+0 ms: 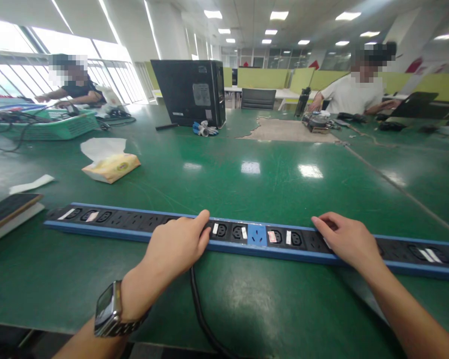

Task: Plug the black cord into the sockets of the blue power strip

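Note:
A long power strip, black with blue edges and one blue socket, lies across the green table in front of me. Several white and pinkish stickers are on its sockets. My left hand, with a watch on the wrist, is wrapped over the strip left of its middle. Farther right, my right hand is curled over the strip, its fingertips at the far edge; part of a white sticker shows under it. From beneath the strip near my left hand, a thick black cable runs toward me.
On the table's left are a tissue pack, a phone-like dark slab, a paper strip and a green basket of cables. A computer tower and gloves stand farther back. Two people sit across the table.

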A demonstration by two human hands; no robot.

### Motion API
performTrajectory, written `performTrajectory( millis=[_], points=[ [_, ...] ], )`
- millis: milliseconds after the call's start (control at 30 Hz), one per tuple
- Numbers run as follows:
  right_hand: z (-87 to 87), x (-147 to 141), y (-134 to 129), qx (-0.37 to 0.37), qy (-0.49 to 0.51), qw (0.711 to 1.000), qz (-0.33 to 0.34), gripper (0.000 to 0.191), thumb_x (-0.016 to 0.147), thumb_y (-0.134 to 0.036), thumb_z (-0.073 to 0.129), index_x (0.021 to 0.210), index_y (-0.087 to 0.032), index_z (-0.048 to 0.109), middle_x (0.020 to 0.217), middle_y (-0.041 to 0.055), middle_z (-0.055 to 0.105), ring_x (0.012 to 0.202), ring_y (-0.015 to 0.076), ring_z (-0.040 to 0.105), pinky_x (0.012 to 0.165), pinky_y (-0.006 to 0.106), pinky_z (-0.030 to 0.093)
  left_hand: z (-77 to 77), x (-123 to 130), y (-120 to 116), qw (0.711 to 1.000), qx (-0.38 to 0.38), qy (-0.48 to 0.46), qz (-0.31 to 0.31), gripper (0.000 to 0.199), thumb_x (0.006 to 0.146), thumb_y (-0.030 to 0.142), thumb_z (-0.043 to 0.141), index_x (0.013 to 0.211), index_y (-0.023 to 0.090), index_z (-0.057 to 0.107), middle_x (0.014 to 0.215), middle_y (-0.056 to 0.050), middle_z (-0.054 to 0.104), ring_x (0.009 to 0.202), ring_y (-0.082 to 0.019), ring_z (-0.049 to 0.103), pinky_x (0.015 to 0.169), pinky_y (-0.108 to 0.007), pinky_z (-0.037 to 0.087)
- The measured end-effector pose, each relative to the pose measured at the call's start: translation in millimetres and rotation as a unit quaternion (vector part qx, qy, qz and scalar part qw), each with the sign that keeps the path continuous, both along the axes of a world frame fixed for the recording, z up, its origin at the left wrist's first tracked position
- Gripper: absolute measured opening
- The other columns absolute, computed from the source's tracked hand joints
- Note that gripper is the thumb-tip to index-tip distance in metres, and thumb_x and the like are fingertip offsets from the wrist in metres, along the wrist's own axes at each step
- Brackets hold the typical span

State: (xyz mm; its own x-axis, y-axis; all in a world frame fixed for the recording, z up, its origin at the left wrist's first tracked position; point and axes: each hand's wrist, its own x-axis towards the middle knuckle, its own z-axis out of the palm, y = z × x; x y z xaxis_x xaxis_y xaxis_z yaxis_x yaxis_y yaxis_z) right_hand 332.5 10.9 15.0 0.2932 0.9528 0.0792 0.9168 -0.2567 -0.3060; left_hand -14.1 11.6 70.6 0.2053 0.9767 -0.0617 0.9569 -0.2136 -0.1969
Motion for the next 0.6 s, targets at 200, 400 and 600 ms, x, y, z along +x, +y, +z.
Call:
performTrajectory(
  millis=[200, 400, 600],
  points=[
    [-1.3, 1.5, 1.1, -0.004, 0.003, 1.0, 0.002, 0.042, 0.083, -0.062, 0.042, 0.086, -0.03, 0.069, 0.085, -0.0007, 0.072, 0.08, 0.0235, 0.065, 0.065, 0.032, 0.043, 0.0, 1.2, 0.2, 1.0, -0.001, -0.01, 0.002, 0.03, 0.092, 0.038, 0.03, 0.107, 0.025, 0.053, 0.086, -0.009, 0.07, 0.08, -0.031, 0.069, 0.062, -0.039, 0.049],
    [-2.9, 3.6, 1.4, 0.005, -0.001, 1.0, -0.001, 0.042, 0.083, -0.062, 0.043, 0.086, -0.03, 0.07, 0.084, 0.0001, 0.073, 0.078, 0.0233, 0.065, 0.064, 0.032, 0.044, -4.8, -2.1, -2.1, 0.998, 0.011, -0.045, 0.042, 0.031, 0.092, 0.043, 0.031, 0.106, 0.027, 0.053, 0.085, -0.007, 0.07, 0.081, -0.03, 0.068, 0.063, -0.037, 0.048],
    [-4.1, 4.0, -0.1, 0.044, 0.001, 0.998, 0.039, 0.043, 0.082, -0.062, 0.046, 0.086, -0.027, 0.071, 0.082, 0.0011, 0.073, 0.072, 0.0198, 0.066, 0.064, 0.03, 0.045, -4.7, -4.2, -4.4, 0.997, 0.019, -0.055, 0.057, 0.035, 0.09, 0.05, 0.033, 0.107, 0.028, 0.054, 0.082, -0.007, 0.069, 0.078, -0.03, 0.068, 0.061, -0.035, 0.046]
  ],
)
